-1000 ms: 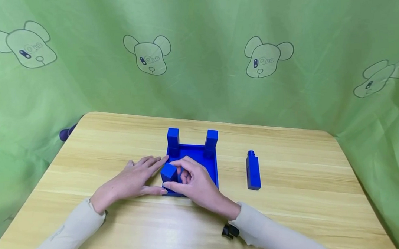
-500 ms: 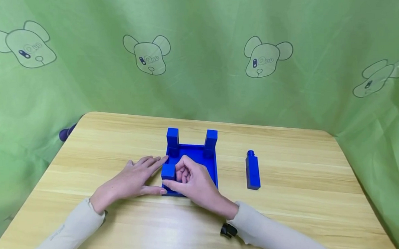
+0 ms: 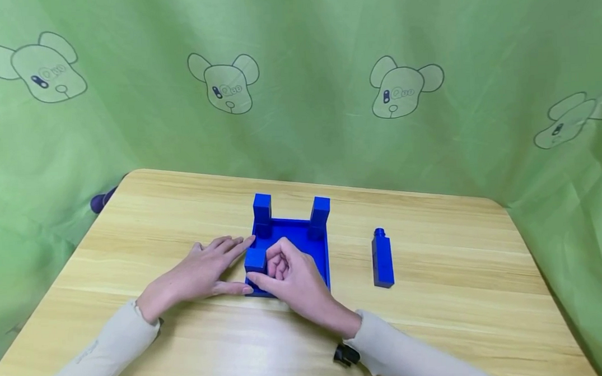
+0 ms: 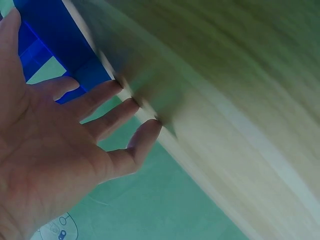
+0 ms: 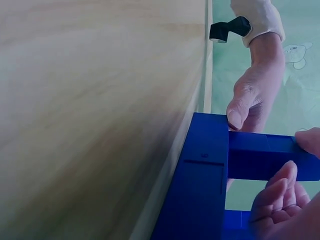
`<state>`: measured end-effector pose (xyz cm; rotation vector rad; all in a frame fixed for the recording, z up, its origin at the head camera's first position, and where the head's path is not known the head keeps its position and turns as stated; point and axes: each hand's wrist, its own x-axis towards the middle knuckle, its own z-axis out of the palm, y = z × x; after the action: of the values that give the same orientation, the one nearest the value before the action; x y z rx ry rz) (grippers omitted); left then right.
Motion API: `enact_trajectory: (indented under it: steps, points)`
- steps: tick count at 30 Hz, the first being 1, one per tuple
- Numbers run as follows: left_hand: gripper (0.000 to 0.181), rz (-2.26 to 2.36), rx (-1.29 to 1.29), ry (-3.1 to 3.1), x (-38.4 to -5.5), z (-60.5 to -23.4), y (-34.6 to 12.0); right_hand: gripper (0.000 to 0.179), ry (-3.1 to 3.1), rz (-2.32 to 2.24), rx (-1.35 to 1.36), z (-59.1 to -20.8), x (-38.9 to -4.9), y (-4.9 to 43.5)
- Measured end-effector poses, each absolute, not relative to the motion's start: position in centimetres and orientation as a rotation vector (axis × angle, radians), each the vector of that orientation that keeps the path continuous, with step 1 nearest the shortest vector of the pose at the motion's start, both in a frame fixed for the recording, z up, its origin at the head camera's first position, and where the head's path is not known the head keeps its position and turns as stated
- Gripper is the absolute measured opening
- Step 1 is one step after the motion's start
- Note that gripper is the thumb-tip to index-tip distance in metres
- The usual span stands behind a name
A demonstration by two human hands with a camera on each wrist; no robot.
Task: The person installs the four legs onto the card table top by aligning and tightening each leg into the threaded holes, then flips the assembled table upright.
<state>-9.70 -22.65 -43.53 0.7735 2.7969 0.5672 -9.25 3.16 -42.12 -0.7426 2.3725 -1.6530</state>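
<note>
A square blue tray-like panel (image 3: 295, 230) with a raised rim lies on the table. Two blue square legs, the far-left leg (image 3: 262, 206) and the far-right leg (image 3: 320, 209), stand upright at its far corners. At the near-left corner, my right hand (image 3: 302, 280) pinches a third upright leg (image 3: 255, 261) between thumb and fingers. In the right wrist view this leg (image 5: 260, 155) meets the panel. My left hand (image 3: 204, 272) lies with fingers spread, index finger and thumb touching the panel's left side. A loose blue leg (image 3: 382, 260) with a threaded end lies to the right.
The wooden table (image 3: 463, 315) has rounded far corners. A green curtain (image 3: 308, 126) with bear-head prints hangs behind it and along its sides. A dark rounded object (image 3: 100, 202) shows beyond the table's left edge.
The leg in my right hand has turned about its upright axis, from a diagonal stance to squared with the panel. My left hand has stayed in place, and the loose leg has too.
</note>
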Motion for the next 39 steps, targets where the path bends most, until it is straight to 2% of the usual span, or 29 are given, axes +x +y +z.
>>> enact_trajectory:
  steps: [11,28,33,39]
  points:
    - [0.104,0.570,0.746,2.789,-9.8,-43.4,-22.6,0.046,2.278,-1.662,-0.673,-41.9,-8.5,5.7]
    - [0.106,0.554,0.775,2.790,-9.8,-43.6,-22.5,0.028,2.548,-1.685,-0.565,-42.5,-8.0,15.0]
    - [0.105,0.556,0.758,2.787,-9.7,-43.6,-22.6,0.031,2.577,-1.751,-0.414,-42.8,-7.8,16.9]
    - [0.106,0.550,0.760,2.783,-9.8,-43.7,-22.5,0.047,2.590,-1.799,-0.180,-43.1,-8.1,19.0]
